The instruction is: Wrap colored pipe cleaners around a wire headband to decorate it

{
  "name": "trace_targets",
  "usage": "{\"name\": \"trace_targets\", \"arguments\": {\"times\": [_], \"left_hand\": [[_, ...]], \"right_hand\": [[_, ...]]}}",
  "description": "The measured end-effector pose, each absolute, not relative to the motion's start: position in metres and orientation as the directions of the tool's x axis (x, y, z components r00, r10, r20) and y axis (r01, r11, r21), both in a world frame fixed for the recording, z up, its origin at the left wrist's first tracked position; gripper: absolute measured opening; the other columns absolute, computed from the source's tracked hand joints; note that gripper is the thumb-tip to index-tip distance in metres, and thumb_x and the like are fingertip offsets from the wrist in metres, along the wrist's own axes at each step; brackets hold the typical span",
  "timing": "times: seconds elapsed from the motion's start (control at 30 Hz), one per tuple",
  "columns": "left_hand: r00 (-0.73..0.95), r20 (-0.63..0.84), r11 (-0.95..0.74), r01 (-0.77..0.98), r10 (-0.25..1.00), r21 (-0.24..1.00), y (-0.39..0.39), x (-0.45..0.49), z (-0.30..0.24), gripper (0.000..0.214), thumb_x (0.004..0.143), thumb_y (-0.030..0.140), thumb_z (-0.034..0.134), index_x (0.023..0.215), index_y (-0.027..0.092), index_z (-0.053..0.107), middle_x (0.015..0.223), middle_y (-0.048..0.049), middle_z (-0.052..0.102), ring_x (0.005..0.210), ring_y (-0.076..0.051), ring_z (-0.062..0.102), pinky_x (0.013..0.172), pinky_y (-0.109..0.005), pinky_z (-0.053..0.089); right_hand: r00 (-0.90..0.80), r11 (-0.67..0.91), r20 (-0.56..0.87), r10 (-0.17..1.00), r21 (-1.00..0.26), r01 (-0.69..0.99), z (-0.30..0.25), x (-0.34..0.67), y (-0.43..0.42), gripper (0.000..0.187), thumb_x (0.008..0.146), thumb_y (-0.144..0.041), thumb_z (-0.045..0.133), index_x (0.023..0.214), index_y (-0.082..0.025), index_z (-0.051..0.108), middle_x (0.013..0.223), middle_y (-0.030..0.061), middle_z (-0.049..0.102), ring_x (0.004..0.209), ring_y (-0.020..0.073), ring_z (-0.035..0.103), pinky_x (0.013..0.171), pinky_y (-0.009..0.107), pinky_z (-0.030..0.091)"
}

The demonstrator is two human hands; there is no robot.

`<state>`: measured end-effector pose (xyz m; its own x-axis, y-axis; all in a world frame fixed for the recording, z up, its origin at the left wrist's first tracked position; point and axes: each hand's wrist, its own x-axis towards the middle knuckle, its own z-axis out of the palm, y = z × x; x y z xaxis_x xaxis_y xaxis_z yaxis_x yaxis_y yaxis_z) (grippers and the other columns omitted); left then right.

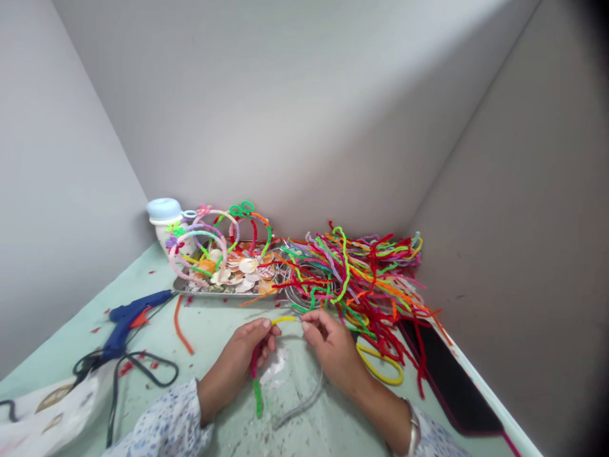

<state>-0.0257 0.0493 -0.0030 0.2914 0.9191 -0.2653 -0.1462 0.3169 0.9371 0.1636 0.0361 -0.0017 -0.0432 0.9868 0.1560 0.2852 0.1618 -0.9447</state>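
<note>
A thin wire hoop partly covered in fuzzy pipe cleaner (258, 400) is held between both hands; green, pink and yellow sections show. My left hand (242, 352) pinches it where the yellow section (285, 318) begins. Close by on the right, my right hand (335, 352) has thumb and forefinger closed on the wire near the yellow end. From under that hand a bare grey wire end (302, 409) curves down towards the table. Behind the hands lies a coil of silvery wire (304, 298), half covered by a heap of coloured pipe cleaners (361, 273).
A metal tray (228, 294) of seashells stands at the back, with several decorated headbands (202, 231) and a white jar (166, 228) about it. To the left lie a blue glue gun (126, 324) and its cord. Yellow-handled scissors (380, 365) and a black mat (451, 381) are right.
</note>
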Motion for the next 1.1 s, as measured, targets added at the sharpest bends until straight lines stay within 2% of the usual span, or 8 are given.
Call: {"name": "trace_targets", "arguments": {"times": [0.13,0.3,0.47,0.63,0.77,0.97,1.1], "left_hand": [[0.295,-0.260,0.311,-0.141,0.919,0.940,0.051,-0.025,-0.003,0.035,0.086,0.045,0.054,0.082,0.011,0.064,0.061,0.0008,0.052,0.046,-0.005,0.039,0.042,-0.016,0.028],[0.321,-0.244,0.302,-0.144,0.915,0.942,0.050,-0.026,-0.005,0.035,0.087,0.044,0.053,0.080,0.011,0.063,0.061,0.0006,0.052,0.046,-0.005,0.038,0.042,-0.016,0.026],[0.311,-0.257,0.319,-0.169,0.915,0.932,0.050,-0.026,-0.006,0.033,0.087,0.042,0.055,0.080,0.011,0.063,0.061,0.0005,0.052,0.045,-0.004,0.038,0.041,-0.016,0.026],[0.307,-0.305,0.382,-0.233,0.902,0.895,0.053,-0.026,-0.001,0.032,0.086,0.039,0.056,0.081,0.009,0.064,0.060,0.0007,0.052,0.042,-0.004,0.038,0.039,-0.016,0.025],[0.328,-0.289,0.387,-0.291,0.900,0.875,0.056,-0.029,-0.003,0.029,0.085,0.037,0.058,0.081,0.008,0.066,0.062,-0.0004,0.055,0.046,-0.004,0.043,0.042,-0.015,0.030],[0.335,-0.291,0.399,-0.322,0.896,0.859,0.056,-0.031,-0.004,0.030,0.084,0.036,0.059,0.082,0.008,0.067,0.063,-0.0013,0.056,0.049,-0.006,0.046,0.044,-0.015,0.034],[0.333,-0.294,0.398,-0.310,0.896,0.863,0.055,-0.030,-0.001,0.029,0.084,0.036,0.059,0.081,0.008,0.066,0.063,-0.0013,0.056,0.048,-0.006,0.046,0.045,-0.016,0.034]], "right_hand": [[-0.045,0.280,0.288,0.957,-0.864,0.418,0.010,0.167,0.038,0.016,0.090,-0.029,0.050,0.089,-0.019,0.063,0.084,0.0029,0.064,0.078,0.0174,0.059,0.068,0.028,0.045],[0.001,0.394,0.472,0.882,-0.738,0.548,0.031,0.181,0.058,0.016,0.091,-0.027,0.050,0.090,-0.019,0.064,0.085,0.0030,0.064,0.080,0.0171,0.060,0.072,0.028,0.046],[-0.069,0.472,0.636,0.769,-0.490,0.733,0.047,0.198,0.096,0.017,0.090,-0.019,0.050,0.094,-0.019,0.066,0.092,0.0052,0.066,0.090,0.0184,0.061,0.086,0.030,0.046],[-0.145,0.385,0.626,0.766,-0.266,0.884,0.048,0.210,0.123,0.019,0.090,-0.016,0.050,0.099,-0.018,0.067,0.100,0.0078,0.065,0.095,0.0211,0.061,0.086,0.032,0.046],[-0.153,0.287,0.600,0.785,-0.135,0.948,0.048,0.214,0.132,0.019,0.091,-0.020,0.051,0.102,-0.020,0.066,0.102,0.0070,0.065,0.093,0.0215,0.061,0.077,0.031,0.048],[-0.176,0.235,0.526,0.832,-0.047,0.971,0.049,0.217,0.143,0.016,0.089,-0.026,0.055,0.100,-0.021,0.067,0.102,0.0073,0.064,0.097,0.0221,0.060,0.075,0.030,0.048],[-0.150,0.209,0.490,0.859,-0.067,0.976,0.052,0.220,0.145,0.017,0.089,-0.028,0.055,0.099,-0.022,0.067,0.103,0.0078,0.064,0.096,0.0233,0.061,0.071,0.031,0.048]]}}
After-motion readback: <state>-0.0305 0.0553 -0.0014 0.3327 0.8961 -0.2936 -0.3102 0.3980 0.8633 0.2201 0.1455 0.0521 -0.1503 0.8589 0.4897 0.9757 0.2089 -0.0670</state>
